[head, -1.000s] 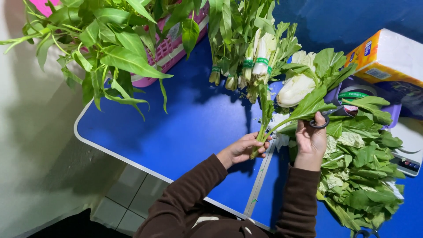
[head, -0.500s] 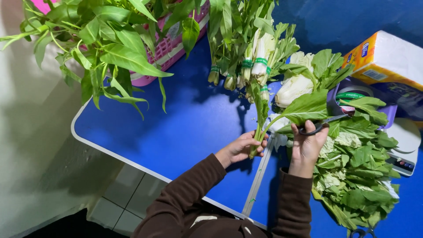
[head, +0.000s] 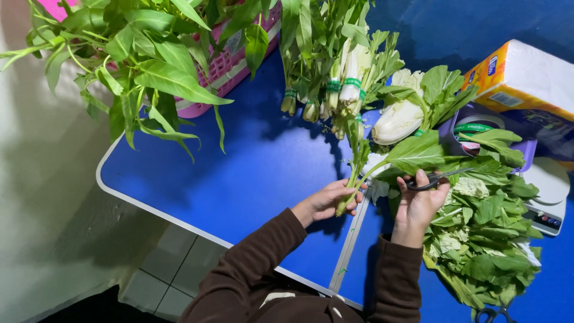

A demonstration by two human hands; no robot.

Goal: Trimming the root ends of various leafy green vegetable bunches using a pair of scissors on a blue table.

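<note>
The left hand (head: 326, 202) has its grip closed on the lower end of a leafy green stalk (head: 359, 173) — held just above the blue counter (head: 251, 173), near its middle seam. The right hand (head: 418, 203), just to the right, grips a pair of scissors (head: 433, 179) whose blades point right over a pile of cut leaves (head: 484, 239). Farther off lie banded vegetable bundles (head: 341, 84) and a pink basket (head: 221, 66) of greens.
</note>
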